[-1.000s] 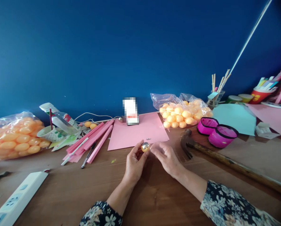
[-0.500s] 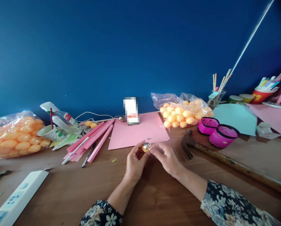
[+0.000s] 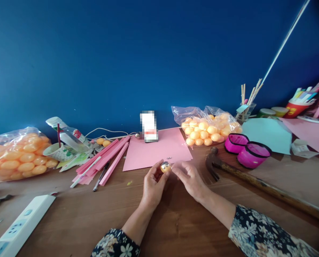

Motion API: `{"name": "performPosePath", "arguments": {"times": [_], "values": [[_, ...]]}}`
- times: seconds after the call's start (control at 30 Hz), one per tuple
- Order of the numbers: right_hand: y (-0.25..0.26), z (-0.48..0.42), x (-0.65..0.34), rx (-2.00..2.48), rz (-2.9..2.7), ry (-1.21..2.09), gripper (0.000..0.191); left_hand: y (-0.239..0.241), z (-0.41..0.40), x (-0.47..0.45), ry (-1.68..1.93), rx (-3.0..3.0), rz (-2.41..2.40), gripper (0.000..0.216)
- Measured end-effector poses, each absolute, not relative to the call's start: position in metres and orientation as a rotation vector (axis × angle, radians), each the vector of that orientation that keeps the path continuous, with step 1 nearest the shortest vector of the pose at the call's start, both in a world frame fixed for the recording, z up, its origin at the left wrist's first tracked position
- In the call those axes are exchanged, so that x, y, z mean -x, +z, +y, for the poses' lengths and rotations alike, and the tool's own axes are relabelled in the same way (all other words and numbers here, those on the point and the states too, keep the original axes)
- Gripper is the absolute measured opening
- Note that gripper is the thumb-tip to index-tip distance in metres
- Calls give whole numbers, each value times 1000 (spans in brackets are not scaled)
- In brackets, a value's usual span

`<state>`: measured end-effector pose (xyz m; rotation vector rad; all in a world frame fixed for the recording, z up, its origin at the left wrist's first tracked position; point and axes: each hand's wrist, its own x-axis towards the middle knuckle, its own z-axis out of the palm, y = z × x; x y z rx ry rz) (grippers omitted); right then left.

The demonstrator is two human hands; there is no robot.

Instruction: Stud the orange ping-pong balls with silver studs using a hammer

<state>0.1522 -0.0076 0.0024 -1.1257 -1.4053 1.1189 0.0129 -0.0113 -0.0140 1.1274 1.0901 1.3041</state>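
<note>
My left hand (image 3: 153, 184) has its fingers closed round a small shiny ball (image 3: 165, 166), silvery on top and yellow-orange below. Close by on the right, my right hand (image 3: 189, 177) has its thumb and index finger together at the ball's right side. Whatever they pinch, if anything, is too small to make out. Just beyond the ball, a pink sheet of paper (image 3: 159, 151) lies on the wooden table (image 3: 176, 228). A few tiny shiny bits (image 3: 169, 157) rest on its near part.
Left are pink paper strips (image 3: 114, 162), a pen (image 3: 101, 176), a power strip (image 3: 25, 221) and a bag of orange balls (image 3: 22, 157). Right stand another bag of balls (image 3: 202, 130), a hammer (image 3: 245, 176) and magenta rings (image 3: 254, 154). A blurred upright rectangle (image 3: 148, 125) is behind the paper.
The ball has turned slightly in my left hand and shifted a little up and left. My right fingertips have moved slightly away to the right.
</note>
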Motion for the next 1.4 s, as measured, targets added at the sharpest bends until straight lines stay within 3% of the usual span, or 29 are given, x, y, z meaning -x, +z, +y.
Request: {"name": "performPosePath", "arguments": {"times": [1.4], "values": [[-1, -8, -152, 1037, -1407, 1214, 17, -13, -12, -12, 1285, -1030, 1023, 56]]}}
